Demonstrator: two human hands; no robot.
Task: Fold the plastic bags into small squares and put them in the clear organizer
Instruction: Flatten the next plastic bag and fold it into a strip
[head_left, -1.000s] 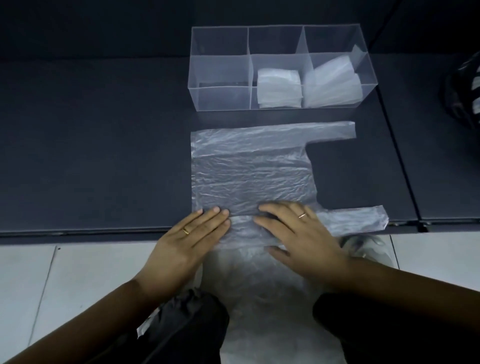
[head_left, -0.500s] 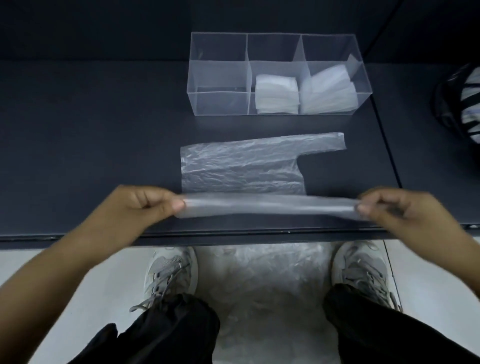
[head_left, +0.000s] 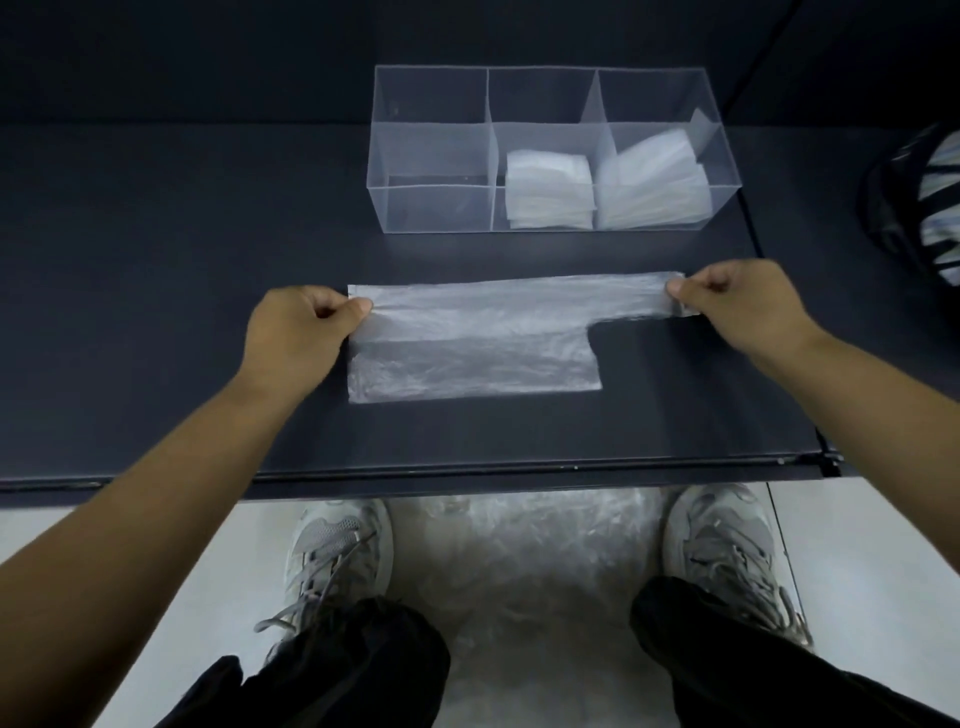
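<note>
Both arms extended forward. Left hand (head_left: 298, 332) fingers curled, pinching plastic bag (head_left: 467, 332) edge; right hand (head_left: 737, 306) same, opposite end.

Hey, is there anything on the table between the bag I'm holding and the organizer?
Nothing visible. Only a strip of dark table separates the bag from the organizer, whose left compartment looks empty. The left hand and right hand pinch the bag's far edge.

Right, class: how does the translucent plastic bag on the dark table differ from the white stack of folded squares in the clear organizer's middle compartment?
The translucent plastic bag is a long folded strip; the white stack is compact squares. The bag lies on the table, pinched by left hand and right hand; the stack sits in the clear organizer. Both are plastic.
</note>
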